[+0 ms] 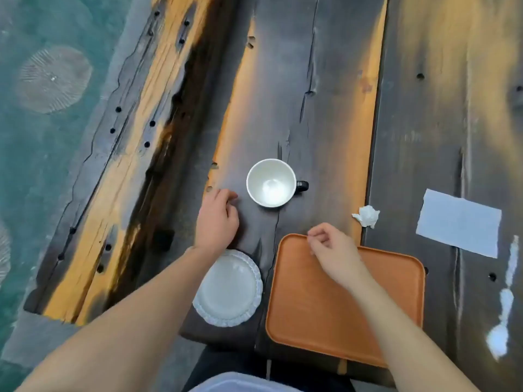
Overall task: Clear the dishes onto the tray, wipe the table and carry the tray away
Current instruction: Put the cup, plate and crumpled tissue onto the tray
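Tray (325, 312) orange, bare | cup (270, 183) white, dark handle | hands: left (216, 219), right (331, 248) loosely curled, holding nothing

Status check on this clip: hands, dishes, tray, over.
Left hand and right hand both empty. Cup and plate off the bare tray. Crumpled tissue, napkin, spoon remain on table.

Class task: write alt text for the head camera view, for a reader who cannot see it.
Two bare hands, left hand and right hand, hover empty over a dark wooden table above an empty orange tray. Still on the table: a white cup, a white plate, a crumpled tissue, a flat napkin, a spoon.
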`<action>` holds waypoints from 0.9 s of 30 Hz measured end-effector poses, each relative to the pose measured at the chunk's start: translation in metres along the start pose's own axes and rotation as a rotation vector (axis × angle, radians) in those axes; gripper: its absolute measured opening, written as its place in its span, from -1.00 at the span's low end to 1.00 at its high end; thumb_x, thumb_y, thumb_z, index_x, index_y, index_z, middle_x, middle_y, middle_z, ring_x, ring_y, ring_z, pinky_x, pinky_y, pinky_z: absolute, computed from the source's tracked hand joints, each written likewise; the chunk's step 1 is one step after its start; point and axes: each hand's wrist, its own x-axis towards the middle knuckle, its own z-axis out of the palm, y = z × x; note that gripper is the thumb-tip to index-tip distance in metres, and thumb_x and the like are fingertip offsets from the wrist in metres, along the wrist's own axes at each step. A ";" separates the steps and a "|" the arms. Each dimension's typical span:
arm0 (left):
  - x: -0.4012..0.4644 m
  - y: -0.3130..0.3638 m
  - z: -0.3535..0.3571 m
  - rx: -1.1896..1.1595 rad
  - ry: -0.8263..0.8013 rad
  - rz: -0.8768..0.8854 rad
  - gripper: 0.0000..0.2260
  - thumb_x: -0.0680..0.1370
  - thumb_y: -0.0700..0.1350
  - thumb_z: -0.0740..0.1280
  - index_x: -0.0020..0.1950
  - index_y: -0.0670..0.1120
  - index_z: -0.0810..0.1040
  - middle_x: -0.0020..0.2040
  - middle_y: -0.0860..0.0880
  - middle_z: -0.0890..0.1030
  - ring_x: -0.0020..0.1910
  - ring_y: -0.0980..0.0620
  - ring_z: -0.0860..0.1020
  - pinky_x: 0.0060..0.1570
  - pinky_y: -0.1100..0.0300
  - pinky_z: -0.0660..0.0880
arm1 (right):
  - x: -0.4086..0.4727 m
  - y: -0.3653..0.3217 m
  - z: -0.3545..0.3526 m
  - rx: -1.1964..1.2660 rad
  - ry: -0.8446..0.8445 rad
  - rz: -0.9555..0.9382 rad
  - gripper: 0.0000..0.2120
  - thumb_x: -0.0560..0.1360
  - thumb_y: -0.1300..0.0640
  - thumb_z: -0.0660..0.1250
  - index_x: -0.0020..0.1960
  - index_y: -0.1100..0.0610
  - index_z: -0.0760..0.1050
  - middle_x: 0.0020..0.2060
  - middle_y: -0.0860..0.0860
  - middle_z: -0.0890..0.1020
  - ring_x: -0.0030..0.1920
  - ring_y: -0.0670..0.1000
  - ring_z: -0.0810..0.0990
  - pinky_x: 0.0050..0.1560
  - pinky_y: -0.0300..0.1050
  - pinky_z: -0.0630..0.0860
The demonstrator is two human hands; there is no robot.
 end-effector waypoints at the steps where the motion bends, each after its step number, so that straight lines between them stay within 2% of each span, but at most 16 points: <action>1: 0.008 -0.002 0.003 0.003 0.045 0.008 -0.77 0.60 -0.24 0.25 0.22 -0.14 0.58 0.21 -0.08 0.56 0.23 -0.07 0.48 0.28 0.06 0.44 | 0.010 -0.003 0.001 0.021 0.039 -0.019 -0.91 0.58 0.11 0.29 0.03 0.00 0.55 -0.14 -0.08 0.65 -0.12 -0.07 0.64 -0.17 -0.27 0.47; 3: 0.024 -0.007 0.012 0.070 0.089 0.034 -0.72 0.62 -0.20 0.24 0.31 -0.15 0.56 0.34 -0.09 0.54 0.33 -0.08 0.46 0.40 0.04 0.39 | 0.029 -0.008 0.002 0.033 0.122 -0.046 -0.89 0.57 0.13 0.29 0.07 0.01 0.55 -0.12 -0.08 0.63 -0.14 -0.08 0.64 -0.09 -0.18 0.55; 6: 0.032 -0.021 0.028 0.235 0.051 0.165 -0.61 0.65 -0.06 0.15 0.42 -0.14 0.51 0.49 -0.15 0.46 0.50 -0.16 0.37 0.49 -0.10 0.33 | 0.046 -0.014 0.003 0.095 0.273 -0.068 -0.85 0.55 0.15 0.32 0.11 0.02 0.53 0.00 -0.07 0.59 -0.15 -0.08 0.64 0.00 -0.07 0.59; 11: 0.033 -0.027 0.038 0.353 0.056 0.152 -0.56 0.65 0.04 0.10 0.48 -0.08 0.44 0.55 -0.15 0.37 0.58 -0.16 0.26 0.49 -0.16 0.27 | 0.063 -0.023 -0.003 0.199 0.404 -0.173 -0.77 0.53 0.25 0.35 0.13 0.00 0.51 0.06 -0.06 0.55 -0.19 -0.13 0.59 -0.12 -0.36 0.52; 13: 0.034 -0.028 0.039 0.384 0.052 0.153 -0.55 0.64 0.05 0.12 0.49 -0.07 0.43 0.56 -0.15 0.36 0.59 -0.16 0.24 0.47 -0.16 0.27 | 0.071 -0.026 -0.003 0.159 0.376 -0.231 -0.74 0.52 0.29 0.34 0.13 0.00 0.51 0.06 -0.06 0.54 -0.16 -0.11 0.59 -0.14 -0.35 0.53; 18: 0.035 -0.026 0.038 0.412 0.050 0.163 -0.52 0.63 0.06 0.09 0.50 -0.07 0.43 0.57 -0.15 0.35 0.59 -0.15 0.23 0.47 -0.14 0.26 | 0.086 -0.033 -0.015 -0.119 0.208 -0.412 -0.68 0.45 0.26 0.39 0.17 0.01 0.51 0.03 -0.12 0.53 -0.14 -0.13 0.58 -0.10 -0.17 0.59; 22: 0.034 -0.028 0.040 0.406 0.062 0.167 -0.53 0.62 0.04 0.11 0.49 -0.08 0.42 0.56 -0.16 0.34 0.58 -0.17 0.24 0.44 -0.17 0.28 | 0.093 -0.038 -0.022 -0.346 0.163 -0.528 -0.78 0.46 0.15 0.37 0.09 -0.01 0.50 -0.06 -0.12 0.52 -0.28 -0.09 0.57 -0.21 0.03 0.58; 27: 0.035 -0.029 0.042 0.412 0.081 0.173 -0.54 0.61 0.02 0.14 0.49 -0.09 0.41 0.56 -0.17 0.34 0.58 -0.18 0.23 0.43 -0.19 0.30 | 0.099 -0.034 -0.026 -0.388 0.160 -0.597 -0.85 0.46 0.20 0.36 0.02 0.05 0.53 -0.20 -0.08 0.53 -0.32 -0.02 0.49 -0.25 0.04 0.55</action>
